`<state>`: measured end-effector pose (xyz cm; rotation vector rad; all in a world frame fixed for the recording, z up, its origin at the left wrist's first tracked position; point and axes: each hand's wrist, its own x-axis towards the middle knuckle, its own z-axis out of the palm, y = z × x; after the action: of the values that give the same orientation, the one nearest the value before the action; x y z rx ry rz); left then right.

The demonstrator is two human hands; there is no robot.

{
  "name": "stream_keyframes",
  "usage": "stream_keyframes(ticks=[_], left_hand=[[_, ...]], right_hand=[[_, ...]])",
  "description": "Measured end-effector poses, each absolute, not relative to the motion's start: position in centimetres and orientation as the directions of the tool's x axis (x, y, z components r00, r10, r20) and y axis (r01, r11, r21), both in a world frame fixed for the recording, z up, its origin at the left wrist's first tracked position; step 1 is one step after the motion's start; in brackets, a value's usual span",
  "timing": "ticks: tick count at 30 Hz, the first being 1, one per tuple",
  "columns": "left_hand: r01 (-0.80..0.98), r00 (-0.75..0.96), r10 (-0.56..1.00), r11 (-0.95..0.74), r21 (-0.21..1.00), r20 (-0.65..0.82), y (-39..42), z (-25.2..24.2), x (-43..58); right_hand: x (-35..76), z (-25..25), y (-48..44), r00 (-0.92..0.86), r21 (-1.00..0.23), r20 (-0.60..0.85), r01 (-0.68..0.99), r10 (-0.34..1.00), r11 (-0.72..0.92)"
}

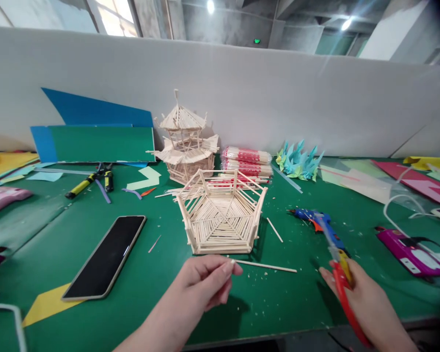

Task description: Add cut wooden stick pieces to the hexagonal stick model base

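Observation:
My left hand [205,283] pinches one end of a thin wooden stick [264,266] that points right over the green table [139,293]. My right hand [366,303] grips red-and-yellow-handled scissors [337,259], blades pointing up and left, slightly blurred. Just beyond both hands stands a hexagonal basket-like frame [222,215] built of wooden sticks. Behind it sits a finished stick pagoda model [185,142].
A black phone [106,256] lies at left, a blue glue gun [317,222] at right beside a magenta device [410,254] with white cable. Packs of chopsticks [247,164], paper cranes [298,161], yellow-handled pliers [90,181], coloured paper sheets and loose sticks lie around. A white partition backs the table.

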<state>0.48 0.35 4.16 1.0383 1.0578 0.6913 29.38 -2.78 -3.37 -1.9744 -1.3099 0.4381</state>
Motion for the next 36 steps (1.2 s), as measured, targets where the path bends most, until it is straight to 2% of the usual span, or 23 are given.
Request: stream_keyframes(ticks=[3, 5, 7, 9, 10, 11, 13, 15, 18, 22, 26, 30, 33, 36], left_hand=[[0.089, 0.331, 0.919, 0.194, 0.977, -0.213, 0.1, 3.7, -1.0], [0.164, 0.289, 0.957, -0.07, 0.984, 0.02, -0.2, 3.7, -1.5], [0.242, 0.272, 0.911, -0.378, 0.894, 0.311, -0.7, 3.5, -1.7], [0.323, 0.304, 0.787, -0.615, 0.719, 0.537, -1.0, 2.9, -1.7], [0.362, 0.318, 0.719, -0.695, 0.621, 0.619, -1.2, 2.5, -1.6], [0.403, 0.323, 0.656, -0.748, 0.528, 0.682, -1.3, 2.1, -1.4], [0.49, 0.304, 0.568, -0.782, 0.386, 0.765, -1.3, 1.3, -1.2], [0.546, 0.285, 0.517, -0.78, 0.307, 0.807, -1.3, 0.8, -0.9], [0.586, 0.273, 0.497, -0.765, 0.267, 0.824, -1.1, 1.0, -0.7], [0.624, 0.338, 0.517, -0.749, 0.224, 0.787, -0.9, 2.0, -0.4], [0.633, 0.286, 0.494, -0.741, 0.225, 0.821, -0.4, 1.7, 0.1], [0.618, 0.304, 0.469, -0.759, 0.203, 0.829, 0.6, 0.9, 0.5], [0.578, 0.363, 0.479, -0.788, 0.21, 0.799, 1.4, 0.6, 0.9], [0.575, 0.441, 0.521, -0.789, 0.215, 0.731, 2.2, 1.1, 1.8]], right_hand=[[29.4, -3.6, -0.9, 0.372, -0.483, 0.034, 0.819, 0.928, -0.311], [29.2, -4.1, 0.0, 0.31, -0.375, 0.057, 0.887, 0.949, -0.267], [28.3, -3.9, 0.1, 0.243, -0.359, 0.166, 0.918, 0.956, -0.171], [26.5, -2.8, -0.5, 0.182, -0.398, 0.318, 0.916, 0.93, -0.044], [25.1, -1.9, -1.0, 0.176, -0.478, 0.339, 0.878, 0.924, 0.008], [23.6, -0.9, -1.5, 0.172, -0.591, 0.319, 0.805, 0.932, 0.053], [20.4, 1.1, -2.1, 0.114, -0.829, 0.201, 0.549, 0.973, 0.107], [17.7, 2.6, -2.2, 0.002, -0.941, 0.16, 0.303, 0.987, 0.152], [15.1, 3.7, -1.7, -0.13, -0.981, 0.122, 0.132, 0.984, 0.139], [13.9, 4.0, -1.1, -0.15, -0.994, 0.024, 0.098, 0.988, 0.039], [14.1, 4.3, -0.4, -0.184, -0.998, -0.043, 0.054, 0.982, -0.033], [15.2, 3.9, 0.1, -0.194, -0.995, -0.094, -0.025, 0.976, -0.1], [15.9, 3.1, 0.1, -0.075, -0.999, -0.024, -0.022, 0.997, -0.025], [16.3, 2.1, 0.0, 0.051, -0.985, 0.165, 0.055, 0.985, 0.163]])
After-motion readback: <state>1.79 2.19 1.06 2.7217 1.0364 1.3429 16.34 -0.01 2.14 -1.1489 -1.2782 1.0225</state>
